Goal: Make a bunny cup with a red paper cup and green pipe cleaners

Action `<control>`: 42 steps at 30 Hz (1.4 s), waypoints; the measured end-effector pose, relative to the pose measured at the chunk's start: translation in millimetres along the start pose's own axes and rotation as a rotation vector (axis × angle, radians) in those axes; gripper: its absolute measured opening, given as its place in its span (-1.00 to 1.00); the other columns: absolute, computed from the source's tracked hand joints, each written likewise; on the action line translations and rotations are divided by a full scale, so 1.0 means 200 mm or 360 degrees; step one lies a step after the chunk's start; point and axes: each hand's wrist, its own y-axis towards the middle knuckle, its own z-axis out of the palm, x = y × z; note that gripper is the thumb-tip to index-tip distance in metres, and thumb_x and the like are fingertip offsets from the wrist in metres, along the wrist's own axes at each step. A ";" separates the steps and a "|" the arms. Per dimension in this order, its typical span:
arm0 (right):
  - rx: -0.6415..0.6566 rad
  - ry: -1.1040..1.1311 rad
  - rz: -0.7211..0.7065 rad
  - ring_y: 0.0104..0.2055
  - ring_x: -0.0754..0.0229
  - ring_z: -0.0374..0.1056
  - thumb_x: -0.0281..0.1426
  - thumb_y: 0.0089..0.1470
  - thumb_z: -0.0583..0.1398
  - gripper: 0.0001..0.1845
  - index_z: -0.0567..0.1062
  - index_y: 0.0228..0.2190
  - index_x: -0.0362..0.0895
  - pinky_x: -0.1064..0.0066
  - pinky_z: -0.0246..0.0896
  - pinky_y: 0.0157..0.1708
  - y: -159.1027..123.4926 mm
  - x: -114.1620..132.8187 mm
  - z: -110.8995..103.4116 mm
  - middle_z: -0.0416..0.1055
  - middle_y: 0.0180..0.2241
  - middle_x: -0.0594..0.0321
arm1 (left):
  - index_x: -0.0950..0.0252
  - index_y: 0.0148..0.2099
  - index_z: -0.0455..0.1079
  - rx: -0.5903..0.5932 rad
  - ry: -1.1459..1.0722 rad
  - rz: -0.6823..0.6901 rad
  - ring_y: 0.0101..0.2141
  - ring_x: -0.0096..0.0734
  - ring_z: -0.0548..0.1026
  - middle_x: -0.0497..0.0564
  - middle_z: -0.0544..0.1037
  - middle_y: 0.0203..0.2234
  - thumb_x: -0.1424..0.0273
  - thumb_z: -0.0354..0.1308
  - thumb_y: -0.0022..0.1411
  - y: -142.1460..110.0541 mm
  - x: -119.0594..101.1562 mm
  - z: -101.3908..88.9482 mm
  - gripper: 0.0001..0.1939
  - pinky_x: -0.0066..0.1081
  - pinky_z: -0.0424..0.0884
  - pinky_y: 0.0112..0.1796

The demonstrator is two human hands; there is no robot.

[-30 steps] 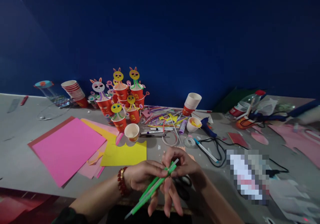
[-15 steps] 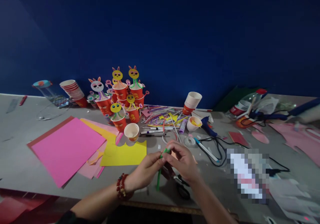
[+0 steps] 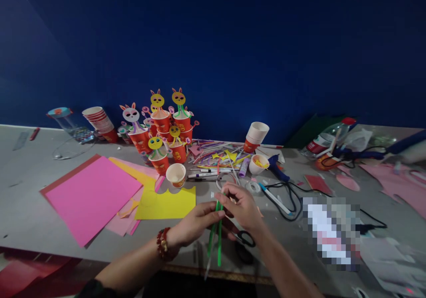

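My left hand is closed, its thumb and fingers pinching a green straw that hangs down in two lengths in front of me. A thin whitish strip shows beside the lower green ends; I cannot tell if it is part of the same piece. My right hand pinches the top of the green straw with thumb and index finger. A pair of black-handled scissors sits by the lower fingers of that hand, its blades mostly hidden. Just beyond my left hand lies a yellow paper sheet with cut-outs along its edge.
Red cups with paper rabbit figures stand back left, behind an open paper cup. Pink sheets lie left. Behind my hands are loose straws and markers. A glue gun with black cord lies right, near a bottle.
The green straw now hangs in two separate lengths, where one hung before. My right fingers have shifted to its top, and the scissors' handle has swung upward beneath that hand.
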 end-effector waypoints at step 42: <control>-0.0273 0.0506 0.0323 -0.61 0.32 0.20 -0.06 0.03 0.32 -0.61 0.47 -0.50 -0.13 0.47 0.12 -0.61 0.00 -0.08 -0.05 0.25 -0.66 0.40 | 0.36 -0.11 0.50 -0.0184 0.0303 0.0025 -0.35 -0.29 0.57 0.12 0.61 -0.33 0.09 0.13 0.29 -0.09 0.15 -0.01 -0.59 -0.37 0.45 -0.30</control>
